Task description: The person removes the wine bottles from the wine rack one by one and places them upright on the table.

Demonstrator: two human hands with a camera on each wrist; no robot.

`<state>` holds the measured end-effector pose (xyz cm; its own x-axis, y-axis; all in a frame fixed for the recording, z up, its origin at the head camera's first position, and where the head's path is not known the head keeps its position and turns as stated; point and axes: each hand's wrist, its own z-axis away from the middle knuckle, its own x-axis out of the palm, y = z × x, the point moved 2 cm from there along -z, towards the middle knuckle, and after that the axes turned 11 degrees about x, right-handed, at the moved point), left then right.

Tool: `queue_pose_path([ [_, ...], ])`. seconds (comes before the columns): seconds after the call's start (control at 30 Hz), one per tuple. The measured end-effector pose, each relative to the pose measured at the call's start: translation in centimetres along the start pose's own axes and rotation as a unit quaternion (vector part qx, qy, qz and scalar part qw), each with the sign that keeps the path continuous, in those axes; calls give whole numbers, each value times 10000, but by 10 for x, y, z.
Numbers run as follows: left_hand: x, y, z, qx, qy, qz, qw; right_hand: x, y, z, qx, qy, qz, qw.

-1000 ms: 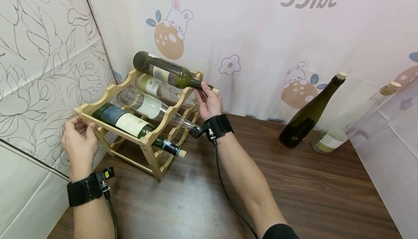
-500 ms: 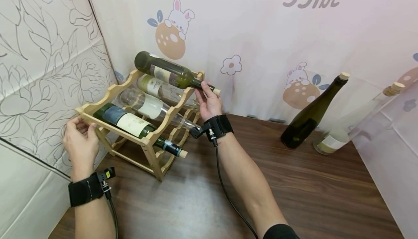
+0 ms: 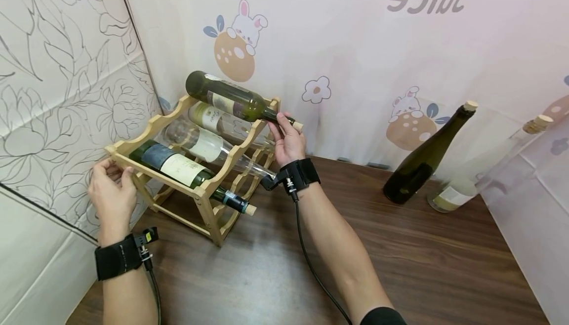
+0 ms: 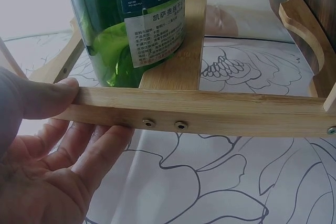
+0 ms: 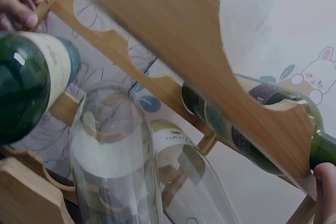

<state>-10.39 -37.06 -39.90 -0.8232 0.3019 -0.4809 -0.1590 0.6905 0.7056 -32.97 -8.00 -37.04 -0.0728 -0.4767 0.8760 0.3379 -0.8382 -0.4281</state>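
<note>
A light wooden wine rack stands at the left of the table. My left hand pinches its near left rail, thumb on top and fingers underneath. My right hand holds the neck of a dark green wine bottle, which lies across the rack's back top with its cork pointing right. In front of it, a green bottle with a cream label, a clear bottle and another clear, yellowish-labelled bottle lie in the rack. The right wrist's strap hides part of one clear neck.
Two corked bottles stand upright on the dark wooden table at the right: a dark green bottle and a clear bottle beside it. Patterned white walls close in behind and at both sides. Cables trail from both wrist straps.
The head view has drifted slightly, so everything sits a little further right. Both hands keep the same hold, and the bottles keep their places in the rack.
</note>
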Motion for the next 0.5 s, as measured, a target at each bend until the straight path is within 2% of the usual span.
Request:
queue_pose_path([
  [0.5,0,0,0,13,-29,-84,10000,-2,-4,2,-174,106,-145,9997],
])
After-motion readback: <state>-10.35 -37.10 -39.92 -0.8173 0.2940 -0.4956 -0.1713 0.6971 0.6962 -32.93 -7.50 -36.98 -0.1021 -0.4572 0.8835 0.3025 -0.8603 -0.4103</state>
